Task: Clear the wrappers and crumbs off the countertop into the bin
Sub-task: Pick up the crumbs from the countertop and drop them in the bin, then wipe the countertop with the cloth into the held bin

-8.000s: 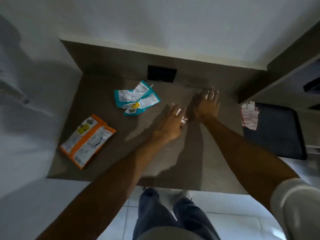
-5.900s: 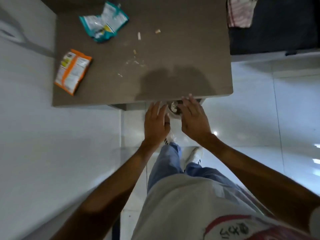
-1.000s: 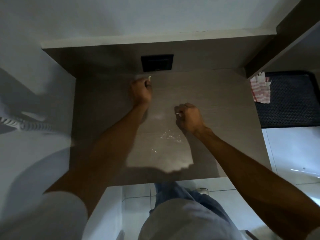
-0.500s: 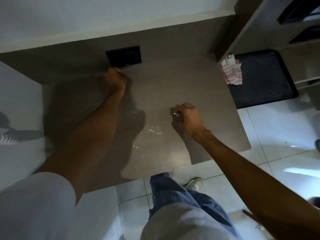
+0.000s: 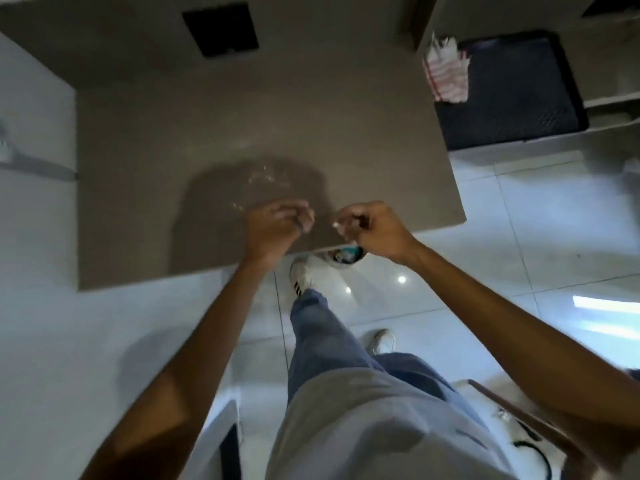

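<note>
The brown countertop carries a thin scatter of pale crumbs near its front middle; no wrappers lie on it. My left hand hovers over the front edge, fingers curled around small white bits. My right hand is beside it, pinched shut on a small white scrap. Just under the counter's front edge, below my right hand, the bin peeks out with teal wrapper inside; most of it is hidden.
A black socket plate sits in the back panel. A black mat with a red-striped cloth lies on the lower surface to the right. White glossy floor tiles, my legs and shoes are below the counter.
Both hands have pulled back from the rear and middle of the counter to its front edge, above the bin. The view has tilted down, showing floor and legs.
</note>
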Tool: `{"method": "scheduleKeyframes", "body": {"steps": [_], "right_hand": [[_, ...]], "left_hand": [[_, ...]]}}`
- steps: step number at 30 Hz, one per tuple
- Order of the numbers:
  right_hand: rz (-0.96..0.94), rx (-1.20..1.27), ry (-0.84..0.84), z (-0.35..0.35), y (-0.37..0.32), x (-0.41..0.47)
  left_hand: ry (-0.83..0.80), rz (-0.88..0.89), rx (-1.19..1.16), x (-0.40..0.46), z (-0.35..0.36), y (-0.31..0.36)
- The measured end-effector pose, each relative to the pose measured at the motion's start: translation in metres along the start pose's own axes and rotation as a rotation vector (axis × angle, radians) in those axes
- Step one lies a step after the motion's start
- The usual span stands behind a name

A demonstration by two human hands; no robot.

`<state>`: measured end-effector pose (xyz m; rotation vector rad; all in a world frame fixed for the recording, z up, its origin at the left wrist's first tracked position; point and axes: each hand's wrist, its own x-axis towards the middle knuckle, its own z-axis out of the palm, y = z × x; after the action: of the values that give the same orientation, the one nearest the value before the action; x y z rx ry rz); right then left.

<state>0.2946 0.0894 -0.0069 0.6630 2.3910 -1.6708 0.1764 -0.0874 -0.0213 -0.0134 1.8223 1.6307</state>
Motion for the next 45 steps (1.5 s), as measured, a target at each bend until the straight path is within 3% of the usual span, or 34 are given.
{"method": "scheduleKeyframes", "body": {"steps": [3,5,8,12,15,20,23,26,29,31,34,37,39,42,45], "right_hand": [[0.08,0.116,-0.234,0.014,0.052,-0.042],[0.211,0.189,-0.255,0.031,0.102,-0.051],[0.495,0.302,-0.065,0.064,0.183,-0.034],[0.826,0.549,0.241,0.108,0.287,0.055],[0.899,0.605,0.383,0.132,0.351,0.126],[0.854,0.739,0.387,0.132,0.386,0.173],[0.871,0.658,0.357,0.116,0.372,0.156],[0.724,0.315,0.289,0.099,0.318,0.089],[0.242,-0.098,0.226,0.082,0.244,0.008],[-0.065,-0.263,0.324,0.033,0.148,-0.053],[-0.433,-0.415,0.487,0.018,0.123,-0.067],[-0.492,-0.501,0.539,0.01,0.123,-0.07],[-0.468,-0.565,0.655,-0.034,0.108,-0.04],[-0.328,-0.603,0.783,-0.116,0.09,0.042],[-0.168,-0.596,0.802,-0.181,0.09,0.117]], "left_hand": [[-0.091,-0.154,0.132,-0.067,0.015,-0.071],[-0.061,-0.285,0.104,-0.083,0.032,-0.122],[0.107,-0.525,-0.087,-0.063,0.062,-0.196],[0.277,-0.57,-0.126,0.045,0.092,-0.293],[0.298,-0.625,-0.044,0.139,0.105,-0.346],[0.188,-0.596,0.056,0.207,0.104,-0.371],[0.209,-0.607,0.109,0.178,0.1,-0.356],[0.169,-0.382,0.398,0.096,0.095,-0.323],[0.031,0.005,0.685,-0.002,0.103,-0.267],[0.032,0.336,0.795,-0.068,0.113,-0.167],[0.125,0.561,0.939,-0.081,0.117,-0.131],[0.181,0.596,1.112,-0.08,0.106,-0.114],[0.194,0.736,1.134,-0.046,0.114,-0.072],[0.235,0.7,1.264,0.031,0.135,-0.01],[0.24,0.636,1.379,0.082,0.163,0.022]]}}
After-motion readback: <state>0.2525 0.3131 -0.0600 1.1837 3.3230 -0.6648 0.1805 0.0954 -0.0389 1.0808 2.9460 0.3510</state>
